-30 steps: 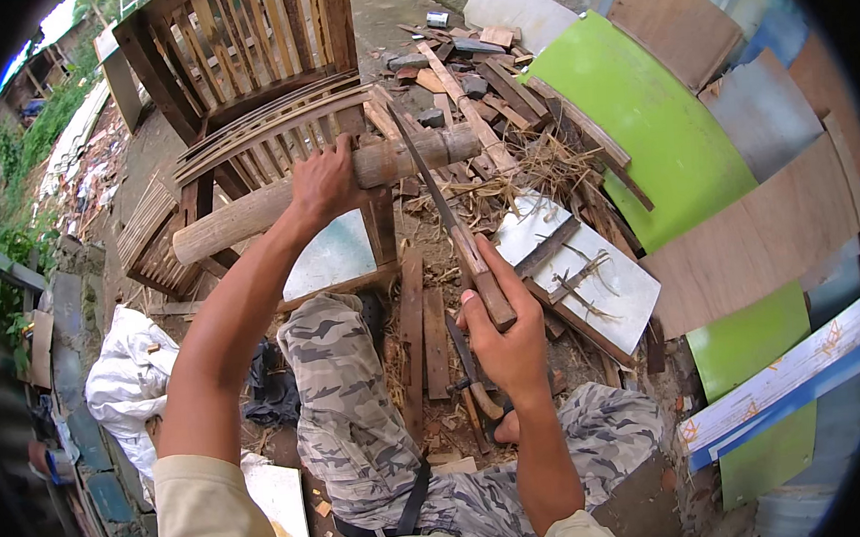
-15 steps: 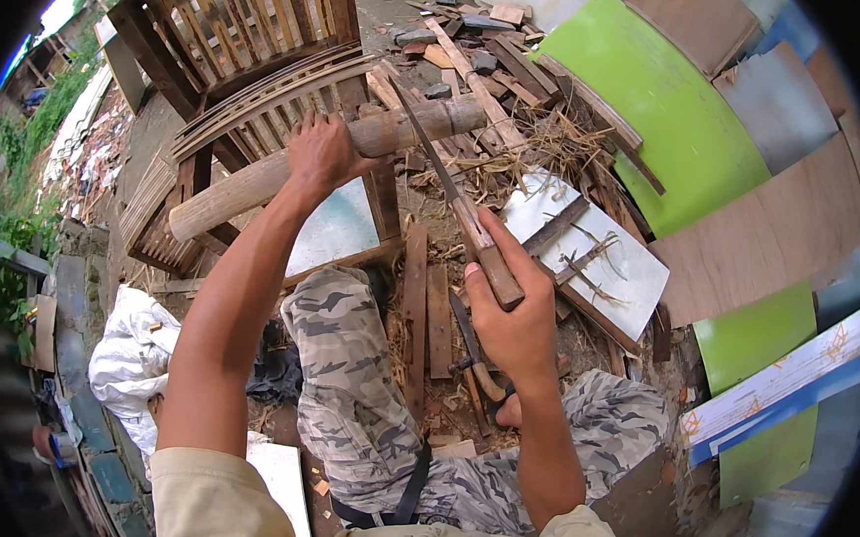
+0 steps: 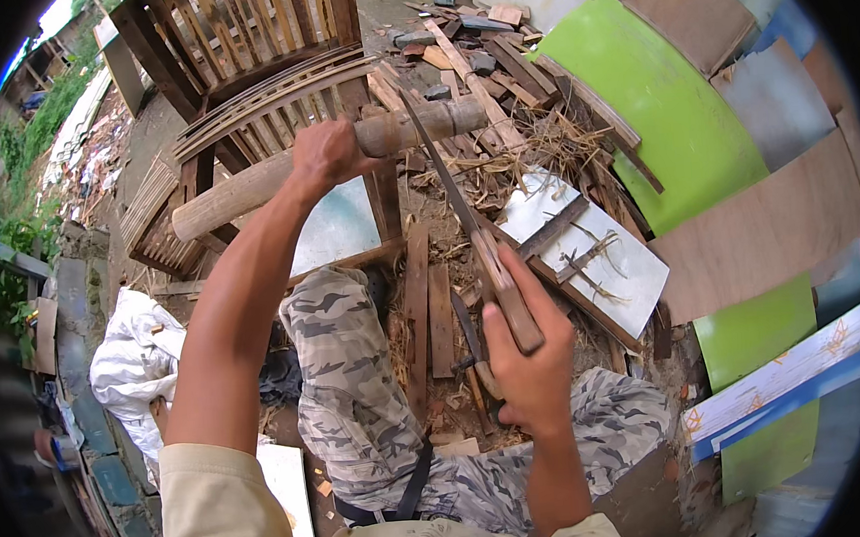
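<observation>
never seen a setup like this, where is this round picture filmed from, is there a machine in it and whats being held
There is no machine here: the hands are a person's own. The picture looks down from a fisheye camera worn on the head, so straight edges bend near the rim.

The left hand grips a thick bamboo pole in front of a slatted wooden chair. The right hand holds a long-bladed tool by its wooden handle. The blade crosses the pole in this view; whether they touch is hard to tell.

On the ground lie wood scraps, straw and a white board. A bright green sheet is at the right.
</observation>
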A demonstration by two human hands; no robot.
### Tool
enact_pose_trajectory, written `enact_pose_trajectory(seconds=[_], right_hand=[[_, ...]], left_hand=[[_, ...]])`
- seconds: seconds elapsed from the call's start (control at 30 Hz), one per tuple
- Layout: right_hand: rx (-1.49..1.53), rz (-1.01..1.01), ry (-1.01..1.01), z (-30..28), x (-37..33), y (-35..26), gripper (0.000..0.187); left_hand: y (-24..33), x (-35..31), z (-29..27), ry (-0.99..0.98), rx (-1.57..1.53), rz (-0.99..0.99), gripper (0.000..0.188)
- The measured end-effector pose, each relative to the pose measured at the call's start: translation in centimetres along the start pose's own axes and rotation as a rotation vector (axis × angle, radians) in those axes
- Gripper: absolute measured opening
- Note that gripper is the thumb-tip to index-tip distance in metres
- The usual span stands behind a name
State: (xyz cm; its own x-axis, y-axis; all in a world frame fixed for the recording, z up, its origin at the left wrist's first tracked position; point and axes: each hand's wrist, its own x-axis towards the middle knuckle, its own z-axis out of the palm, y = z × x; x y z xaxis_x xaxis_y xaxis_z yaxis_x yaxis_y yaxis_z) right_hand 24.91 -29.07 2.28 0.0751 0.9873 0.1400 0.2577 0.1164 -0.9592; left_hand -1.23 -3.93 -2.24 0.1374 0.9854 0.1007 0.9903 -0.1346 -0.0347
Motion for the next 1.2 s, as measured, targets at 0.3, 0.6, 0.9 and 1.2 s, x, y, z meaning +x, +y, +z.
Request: enact_pose_trajectory(seconds=[0.3, 0.6, 0.9, 1.2], right_hand=[[-0.094, -0.060, 0.039, 4.2, 11.6, 2.5, 0.057], [0.015, -0.120, 0.072, 3.1, 2.5, 3.7, 0.057], [0.040, -0.162, 0.112, 3.3, 0.4, 6.5, 0.059], [0.009, -0.228, 0.116, 6.1, 9.2, 7.4, 0.061]], left_hand=[[1.2, 0.7, 0.8, 0.116, -0.002, 0.068, 0.090], [0.0, 0.7, 1.3, 0.159, -0.010, 0.063, 0.082], [-0.2, 0.1, 0.5, 0.080, -0.009, 0.025, 0.084], [1.0, 0.9, 0.1, 0.119, -0.023, 0.073, 0.081]])
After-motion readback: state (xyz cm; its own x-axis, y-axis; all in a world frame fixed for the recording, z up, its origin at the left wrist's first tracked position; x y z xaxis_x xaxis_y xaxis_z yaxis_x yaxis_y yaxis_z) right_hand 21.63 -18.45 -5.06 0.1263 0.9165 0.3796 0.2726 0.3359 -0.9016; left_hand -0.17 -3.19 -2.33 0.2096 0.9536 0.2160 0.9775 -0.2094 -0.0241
